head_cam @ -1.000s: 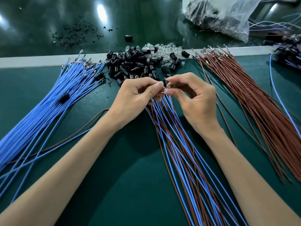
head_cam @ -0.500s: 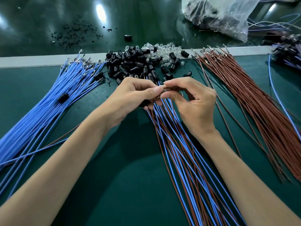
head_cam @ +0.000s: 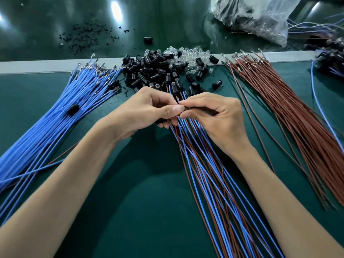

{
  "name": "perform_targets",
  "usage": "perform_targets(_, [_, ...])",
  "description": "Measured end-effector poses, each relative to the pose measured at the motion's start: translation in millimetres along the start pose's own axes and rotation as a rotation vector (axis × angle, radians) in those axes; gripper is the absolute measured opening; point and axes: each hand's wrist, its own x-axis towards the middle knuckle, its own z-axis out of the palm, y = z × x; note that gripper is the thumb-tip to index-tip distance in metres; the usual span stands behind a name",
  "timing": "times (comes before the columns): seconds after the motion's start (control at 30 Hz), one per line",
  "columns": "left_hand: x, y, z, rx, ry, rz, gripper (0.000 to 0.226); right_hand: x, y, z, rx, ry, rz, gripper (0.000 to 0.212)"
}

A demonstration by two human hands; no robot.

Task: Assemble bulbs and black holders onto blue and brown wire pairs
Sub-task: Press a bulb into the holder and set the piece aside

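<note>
Thin blue-and-brown paired wires (head_cam: 204, 174): fanned beneath both hands, trailing toward the wrists.
Left hand (head_cam: 149, 110): thumb and forefinger pinching one wire's tip.
Right hand (head_cam: 212, 116): pinching the same tip, fingertips meeting the left's.
Black plastic holders (head_cam: 147, 71), small clear bulbs (head_cam: 191, 54): heaped just beyond the knuckles.
Handling: wires light, floppy; bulbs probably fragile; grip near the tip.

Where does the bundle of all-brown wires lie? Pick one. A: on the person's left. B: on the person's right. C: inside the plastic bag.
B: the brown wires fan out on the table beyond the right hand, while the blue wires lie on the left.
</note>
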Motion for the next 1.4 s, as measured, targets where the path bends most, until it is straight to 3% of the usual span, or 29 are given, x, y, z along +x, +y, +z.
perform_targets(0.53, [0.6, -0.6, 1.3, 0.025, -0.030, -0.140, 0.027, 2.6, 3.1, -1.6, -0.250, -0.060, -0.149, 0.011])
perform_targets(0.7, [-5.8, 9.6, -17.5, 0.054, -0.103, -0.164, 0.051, 6.1, 5.1, -8.7, -0.322, 0.003, -0.096, 0.010])
perform_targets(0.87, [-9.0, 10.3, -31.0, 0.259, -0.114, -0.226, 0.040, 6.3, 6.2, -10.3, -0.345, 0.004, -0.134, 0.012])
perform_targets(0.97, [-7.5, 9.4, -33.6, 0.305, -0.079, -0.282, 0.048, 5.8, 6.3, -10.8, -0.354, 0.002, -0.143, 0.013])
perform_targets(1.17, [-12.5, 13.0, -37.0, 0.288, -0.107, -0.110, 0.033, 5.8, 4.0, -11.0, -0.353, 0.029, -0.133, 0.013])
perform_targets(1.4, [-5.1, 9.9, -9.3, 0.282, -0.128, -0.067, 0.025, 3.6, 1.3, -8.8, -0.259, 0.021, -0.073, 0.012])
